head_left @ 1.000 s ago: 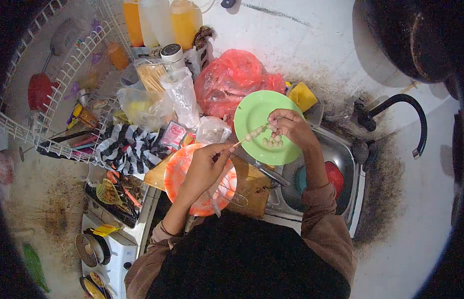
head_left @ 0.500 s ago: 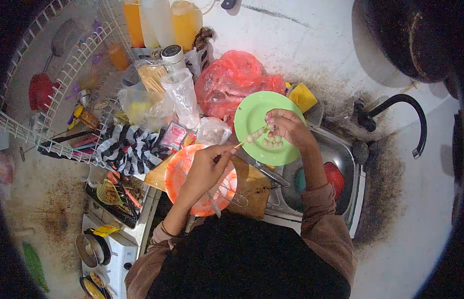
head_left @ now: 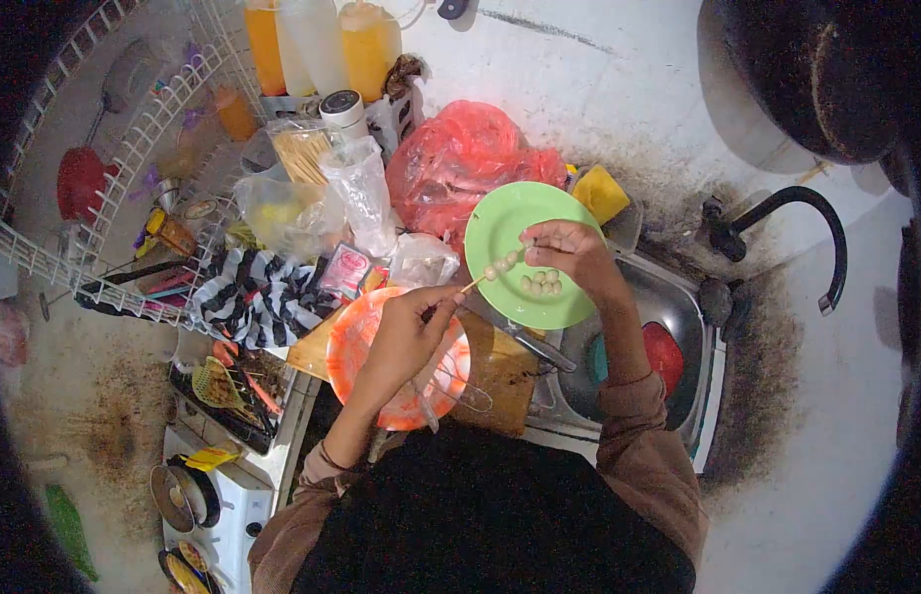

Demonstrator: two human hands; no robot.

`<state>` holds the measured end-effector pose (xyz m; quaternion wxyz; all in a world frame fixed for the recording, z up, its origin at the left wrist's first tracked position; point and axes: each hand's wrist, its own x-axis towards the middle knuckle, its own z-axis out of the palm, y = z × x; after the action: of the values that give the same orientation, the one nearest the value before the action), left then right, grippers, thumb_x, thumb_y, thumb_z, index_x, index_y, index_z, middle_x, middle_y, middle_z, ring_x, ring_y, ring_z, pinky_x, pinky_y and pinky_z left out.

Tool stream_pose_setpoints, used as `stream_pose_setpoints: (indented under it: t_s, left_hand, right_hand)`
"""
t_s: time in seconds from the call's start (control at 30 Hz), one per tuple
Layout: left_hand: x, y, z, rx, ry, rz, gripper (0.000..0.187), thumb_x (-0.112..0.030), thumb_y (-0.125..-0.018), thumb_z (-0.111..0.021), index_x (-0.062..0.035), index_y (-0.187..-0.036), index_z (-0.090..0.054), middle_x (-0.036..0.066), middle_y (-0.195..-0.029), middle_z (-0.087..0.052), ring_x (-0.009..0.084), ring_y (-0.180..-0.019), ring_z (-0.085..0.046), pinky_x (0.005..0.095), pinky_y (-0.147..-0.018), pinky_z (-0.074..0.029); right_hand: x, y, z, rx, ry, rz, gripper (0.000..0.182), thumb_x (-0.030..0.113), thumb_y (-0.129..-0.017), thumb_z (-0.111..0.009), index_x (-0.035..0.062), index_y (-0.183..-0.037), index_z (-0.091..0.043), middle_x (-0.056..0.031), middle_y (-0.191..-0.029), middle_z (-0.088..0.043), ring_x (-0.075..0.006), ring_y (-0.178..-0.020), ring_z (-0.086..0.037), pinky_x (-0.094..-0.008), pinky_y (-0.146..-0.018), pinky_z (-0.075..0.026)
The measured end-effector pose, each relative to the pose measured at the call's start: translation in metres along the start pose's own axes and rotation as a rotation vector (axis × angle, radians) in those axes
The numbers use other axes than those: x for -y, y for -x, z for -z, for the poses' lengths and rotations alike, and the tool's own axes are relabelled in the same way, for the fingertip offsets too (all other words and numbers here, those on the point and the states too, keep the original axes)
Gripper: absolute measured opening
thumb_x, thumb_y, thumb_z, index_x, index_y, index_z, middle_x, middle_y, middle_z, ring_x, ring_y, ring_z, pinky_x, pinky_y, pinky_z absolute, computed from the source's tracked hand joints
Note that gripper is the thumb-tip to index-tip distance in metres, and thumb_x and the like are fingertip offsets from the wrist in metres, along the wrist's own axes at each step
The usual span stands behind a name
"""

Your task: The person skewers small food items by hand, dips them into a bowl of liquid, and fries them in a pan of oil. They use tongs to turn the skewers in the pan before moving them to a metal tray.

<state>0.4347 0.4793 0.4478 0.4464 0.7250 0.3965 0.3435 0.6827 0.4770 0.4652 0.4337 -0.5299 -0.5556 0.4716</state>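
Note:
My left hand (head_left: 418, 325) pinches the lower end of a thin wooden skewer (head_left: 472, 287), above an orange and white bowl (head_left: 346, 346). Small pale balls (head_left: 500, 265) are threaded on the skewer's upper part. At its far end, the fingers of my right hand (head_left: 569, 249) are closed round the tip or a ball there; which one is too small to tell. Beneath lies a green plate (head_left: 500, 223), with several loose pale balls (head_left: 542, 283) on it below my right hand.
A knife (head_left: 544, 349) lies on the wooden board (head_left: 500, 381). To the right are a metal sink (head_left: 678, 287) and a black faucet (head_left: 826, 213). Behind are a red plastic bag (head_left: 460, 148), bottles (head_left: 369, 49) and a yellow sponge (head_left: 601, 194). A stove (head_left: 233, 500) stands lower left.
My right hand has shifted slightly, and the balls on the skewer show more clearly between the hands. My left hand has barely moved.

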Motion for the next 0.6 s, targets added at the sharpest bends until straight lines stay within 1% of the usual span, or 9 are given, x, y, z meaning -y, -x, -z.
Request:
stream_pose_setpoints:
  t_s: [0.03, 0.07, 0.1, 0.23, 0.33, 0.4, 0.47, 0.53, 0.6]
  left_hand:
    - [-0.002, 0.000, 0.001, 0.016, -0.005, 0.028, 0.019, -0.010, -0.083, -0.055, 0.0014, -0.096, -0.061, 0.016, -0.073, -0.062, 0.0136, -0.060, -0.055, 0.0268, -0.056, -0.044]
    - [-0.003, 0.000, 0.001, 0.030, -0.010, 0.057, 0.019, -0.010, -0.083, -0.055, 0.0013, -0.097, -0.061, 0.015, -0.072, -0.062, 0.0129, -0.060, -0.055, 0.0266, -0.055, -0.043]
    - [-0.003, 0.000, 0.002, 0.029, -0.010, 0.058, 0.019, -0.010, -0.083, -0.055, 0.0013, -0.097, -0.061, 0.015, -0.072, -0.062, 0.0129, -0.060, -0.055, 0.0266, -0.055, -0.043]
    - [0.000, 0.000, 0.001, 0.022, -0.006, 0.043, 0.019, -0.009, -0.083, -0.054, 0.0013, -0.097, -0.061, 0.014, -0.071, -0.061, 0.0114, -0.059, -0.054, 0.0258, -0.054, -0.043]
    - [-0.002, 0.001, 0.001, 0.009, 0.005, 0.050, 0.019, -0.009, -0.083, -0.054, 0.0018, -0.097, -0.060, 0.014, -0.072, -0.062, 0.0118, -0.059, -0.054, 0.0257, -0.054, -0.043]
    - [-0.003, 0.001, 0.001, 0.005, 0.004, 0.065, 0.019, -0.008, -0.083, -0.054, 0.0021, -0.097, -0.060, 0.015, -0.073, -0.062, 0.0122, -0.059, -0.054, 0.0257, -0.055, -0.043]
    - [-0.001, 0.001, 0.000, -0.015, 0.014, 0.032, 0.019, -0.008, -0.083, -0.054, 0.0026, -0.097, -0.060, 0.015, -0.075, -0.062, 0.0128, -0.060, -0.055, 0.0259, -0.055, -0.044]
    - [-0.002, 0.001, 0.001, -0.008, 0.014, 0.043, 0.019, -0.008, -0.083, -0.054, 0.0025, -0.097, -0.060, 0.015, -0.075, -0.062, 0.0130, -0.060, -0.055, 0.0260, -0.056, -0.044]
    - [-0.002, 0.001, 0.002, -0.001, 0.015, 0.055, 0.019, -0.007, -0.083, -0.054, 0.0024, -0.097, -0.060, 0.015, -0.075, -0.062, 0.0132, -0.061, -0.055, 0.0261, -0.056, -0.044]
  right_hand:
    - [-0.001, 0.000, 0.000, 0.000, 0.000, 0.000, 0.023, 0.010, -0.078, -0.061, -0.0005, -0.099, -0.058, -0.0072, -0.093, -0.061, -0.0144, -0.086, -0.057, -0.0245, -0.077, -0.046]
    - [0.000, -0.001, 0.000, -0.014, 0.064, 0.038, 0.023, 0.011, -0.078, -0.060, -0.0008, -0.097, -0.060, -0.0082, -0.092, -0.062, -0.0143, -0.084, -0.059, -0.0242, -0.076, -0.047]
    - [0.000, -0.001, 0.000, -0.027, 0.128, 0.076, 0.022, 0.012, -0.078, -0.060, -0.0011, -0.096, -0.062, -0.0091, -0.091, -0.063, -0.0141, -0.082, -0.061, -0.0238, -0.074, -0.047]
    - [0.007, 0.001, -0.004, -0.057, 0.136, 0.085, 0.022, 0.012, -0.078, -0.060, -0.0001, -0.096, -0.063, -0.0092, -0.091, -0.063, -0.0134, -0.080, -0.061, -0.0233, -0.074, -0.047]
    - [0.008, 0.001, -0.005, -0.056, 0.111, 0.041, 0.022, 0.008, -0.078, -0.060, -0.0012, -0.097, -0.061, -0.0082, -0.092, -0.063, -0.0122, -0.082, -0.058, -0.0238, -0.076, -0.046]
    - [0.003, 0.001, -0.007, -0.098, 0.024, 0.027, 0.021, 0.005, -0.078, -0.059, -0.0022, -0.097, -0.061, -0.0088, -0.092, -0.063, -0.0128, -0.082, -0.059, -0.0241, -0.075, -0.048]
    - [-0.003, 0.000, -0.008, -0.112, 0.010, 0.035, 0.020, 0.004, -0.078, -0.059, -0.0027, -0.097, -0.061, -0.0091, -0.091, -0.063, -0.0131, -0.083, -0.059, -0.0240, -0.074, -0.049]
    - [-0.005, 0.000, -0.009, -0.125, -0.005, 0.043, 0.020, 0.002, -0.077, -0.059, -0.0031, -0.097, -0.060, -0.0094, -0.091, -0.063, -0.0134, -0.083, -0.059, -0.0239, -0.074, -0.050]
    - [-0.006, 0.001, -0.010, -0.143, -0.031, 0.071, 0.020, 0.011, -0.078, -0.061, 0.0002, -0.095, -0.063, -0.0081, -0.089, -0.064, -0.0126, -0.079, -0.060, -0.0231, -0.072, -0.048]
